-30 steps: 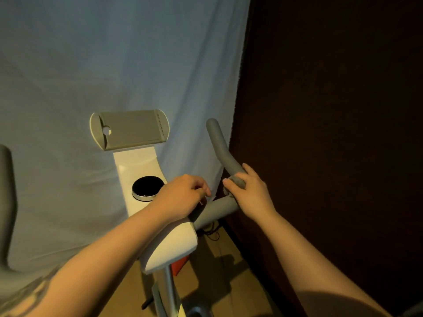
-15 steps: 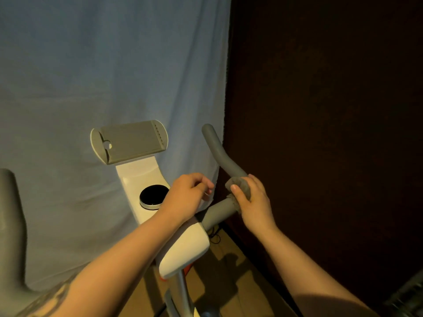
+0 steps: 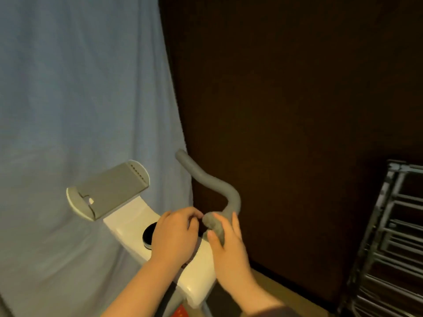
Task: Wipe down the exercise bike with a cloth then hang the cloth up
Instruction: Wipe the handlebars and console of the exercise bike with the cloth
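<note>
Low in the middle of the frame: right hand (image 3: 225,252) wrapped around a grey cloth (image 3: 214,226), thumb and fingers curled on it, pressed where the grey handlebar (image 3: 207,179) met the white body of the exercise bike (image 3: 135,223). Left hand (image 3: 174,236) just beside, fingers curled over near the black dial (image 3: 148,234); whether anything was pinched there, impossible to tell. Grey tray (image 3: 109,191) up and to the left, blue sheet (image 3: 80,99) behind. Cloth looked soft, light and bunched, probably easy to slip; best gripped as a wad in the palm for wiping. Metal rack (image 3: 389,236) at the right edge, a likely place for hanging.
</note>
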Motion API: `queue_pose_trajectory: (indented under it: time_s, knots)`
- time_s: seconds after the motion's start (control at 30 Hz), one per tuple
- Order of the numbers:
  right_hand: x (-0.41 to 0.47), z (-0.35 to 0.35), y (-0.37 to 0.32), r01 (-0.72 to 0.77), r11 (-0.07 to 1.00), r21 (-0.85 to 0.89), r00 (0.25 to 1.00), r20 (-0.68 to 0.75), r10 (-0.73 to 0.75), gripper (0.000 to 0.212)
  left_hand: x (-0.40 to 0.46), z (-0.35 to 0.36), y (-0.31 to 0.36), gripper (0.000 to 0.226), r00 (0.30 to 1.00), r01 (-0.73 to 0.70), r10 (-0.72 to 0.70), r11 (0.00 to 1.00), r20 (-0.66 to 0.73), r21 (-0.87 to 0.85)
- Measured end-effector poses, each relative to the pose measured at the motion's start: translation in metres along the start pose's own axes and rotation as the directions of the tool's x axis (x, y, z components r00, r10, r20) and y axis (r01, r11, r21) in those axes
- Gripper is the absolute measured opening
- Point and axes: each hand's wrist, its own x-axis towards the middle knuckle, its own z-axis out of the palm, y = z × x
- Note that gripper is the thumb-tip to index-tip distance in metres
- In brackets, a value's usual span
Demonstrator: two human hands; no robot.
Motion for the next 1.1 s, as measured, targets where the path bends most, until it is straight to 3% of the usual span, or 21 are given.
queue_pose_trajectory:
  time_s: [0.17, 0.33, 0.43, 0.6, 0.77, 0.87, 0.97, 1.1]
  knots:
    - [0.025, -0.002, -0.014, -0.130, 0.987, 0.091, 0.972, -0.185, 0.145, 0.057, 0.001, 0.002, -0.003, 0.024, 0.998, 0.057, -0.059, 0.995, -0.019, -0.080]
    - [0.016, 0.014, -0.005, -0.181, 0.981, 0.064, 0.970, -0.156, 0.189, 0.063, 0.001, 0.001, -0.002, 0.025, 0.999, 0.036, -0.038, 0.996, -0.023, -0.086]
    - [0.034, 0.004, -0.009, -0.294, 0.941, 0.168, 0.920, -0.218, 0.326, 0.064, 0.003, 0.003, -0.004, 0.025, 1.000, 0.028, -0.028, 0.997, 0.009, -0.072]
    - [0.004, 0.018, -0.013, -0.267, 0.964, 0.004, 0.945, -0.193, 0.263, 0.062, 0.003, 0.007, -0.009, 0.023, 1.000, 0.015, -0.014, 0.998, 0.004, -0.054]
    - [0.036, 0.010, -0.010, -0.274, 0.915, 0.297, 0.889, -0.285, 0.359, 0.058, 0.002, 0.007, -0.007, 0.025, 1.000, 0.017, -0.017, 0.998, 0.003, -0.065]
    - [0.022, 0.022, -0.005, -0.205, 0.915, 0.347, 0.904, -0.292, 0.313, 0.056, 0.002, 0.002, -0.005, 0.026, 0.998, 0.069, -0.068, 0.976, 0.013, -0.204]
    - [0.025, 0.015, 0.000, -0.166, 0.859, 0.485, 0.909, -0.263, 0.324, 0.048, 0.018, 0.000, 0.007, 0.028, 0.993, 0.116, -0.092, 0.894, 0.077, -0.433]
    - [0.065, 0.001, 0.004, -0.168, 0.793, 0.585, 0.829, -0.351, 0.435, 0.050, 0.039, 0.015, 0.032, 0.026, 0.992, 0.106, -0.064, 0.884, 0.108, -0.456]
